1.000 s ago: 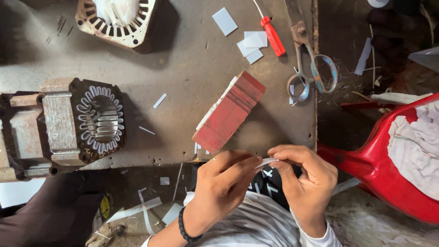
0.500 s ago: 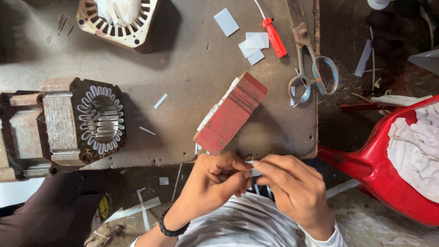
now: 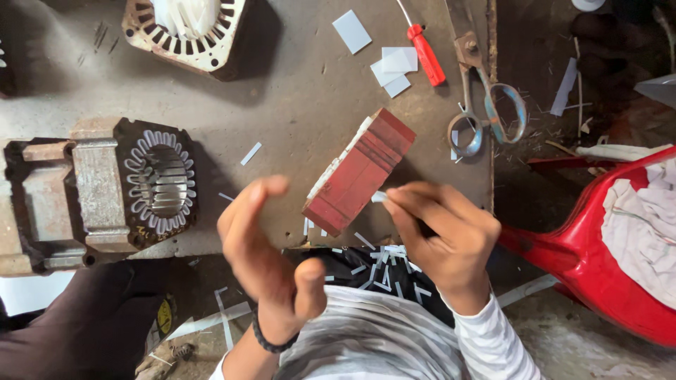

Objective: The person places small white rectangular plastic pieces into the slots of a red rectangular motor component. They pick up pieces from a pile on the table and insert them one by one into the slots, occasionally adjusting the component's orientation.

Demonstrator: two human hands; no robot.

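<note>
My right hand (image 3: 442,236) pinches a small white paper strip (image 3: 379,197) at the near end of a red block (image 3: 359,171) stacked with white strips along one side. My left hand (image 3: 262,253) hovers over the bench's near edge with its fingers apart and nothing in it. It lies between the red block and a motor stator (image 3: 158,179) whose slots are lined with white paper. Several cut white strips (image 3: 384,271) lie on my lap below the hands.
A second stator (image 3: 184,28) sits at the far edge of the grey bench (image 3: 296,105). A red-handled screwdriver (image 3: 425,53), white paper squares (image 3: 391,67) and scissors (image 3: 486,112) lie at the far right. A red plastic chair (image 3: 598,246) with cloth stands to the right.
The hands were joined together over the lap, working a strip. Now the left hand has let go and moved left, and the right hand has reached up to the red block.
</note>
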